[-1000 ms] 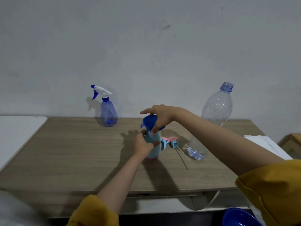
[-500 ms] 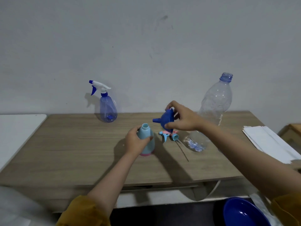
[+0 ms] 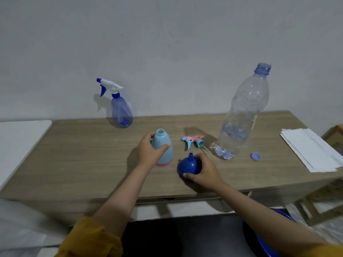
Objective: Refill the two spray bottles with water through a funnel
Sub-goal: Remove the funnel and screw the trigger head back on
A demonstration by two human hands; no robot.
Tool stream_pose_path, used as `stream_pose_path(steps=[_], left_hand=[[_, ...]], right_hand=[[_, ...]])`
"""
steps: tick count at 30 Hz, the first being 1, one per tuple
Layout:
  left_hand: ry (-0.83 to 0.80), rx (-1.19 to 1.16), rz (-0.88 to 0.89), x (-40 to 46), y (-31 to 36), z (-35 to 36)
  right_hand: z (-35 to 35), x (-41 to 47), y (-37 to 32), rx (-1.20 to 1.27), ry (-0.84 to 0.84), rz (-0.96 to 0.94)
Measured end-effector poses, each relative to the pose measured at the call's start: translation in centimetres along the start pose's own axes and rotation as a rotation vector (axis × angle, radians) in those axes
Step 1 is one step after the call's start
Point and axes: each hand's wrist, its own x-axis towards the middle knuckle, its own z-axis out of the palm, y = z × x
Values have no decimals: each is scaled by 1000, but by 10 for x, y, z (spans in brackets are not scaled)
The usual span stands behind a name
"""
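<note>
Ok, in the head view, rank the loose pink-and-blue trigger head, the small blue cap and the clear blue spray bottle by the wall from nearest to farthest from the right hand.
From the right hand:
1. Trigger head, lying just behind the hand.
2. Blue cap, off to the right, past the water bottle's base.
3. Clear blue spray bottle, far back-left by the wall.

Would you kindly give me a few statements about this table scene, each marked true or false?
1. The left hand holds the light blue bottle. True.
2. The funnel sits in that bottle's neck. False: it rests upside down on the table under the right hand.
3. The big clear bottle is capped. False: its cap lies on the table.
4. The purple spray bottle has its sprayer on. True.
</note>
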Motion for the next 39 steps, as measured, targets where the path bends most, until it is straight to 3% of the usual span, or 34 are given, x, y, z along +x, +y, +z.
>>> stream_pose_path(steps=[9,14,18,21,25,31,39], left_hand=[[-1,52,14,-8,1,-2],[28,32,10,-11,1,-1],[46,22,8,-12,2,1],[41,12,-5,-13,3,1],[37,14,-10,-13,3,0],[40,2,-16,-12,-1,1],[53,-85,-4,-9,-8,5]], right_hand=[[-13,7,1,-150,-89,-87],[-48,32,-9,-52,94,-349],[-52,77,-14,-142,162,-213],[-45,105,-20,-306,3,1],[-38,122,-21,-259,-206,227],[-42,130,-22,-279,-217,228],[-72,133,-49,-29,-61,135]])
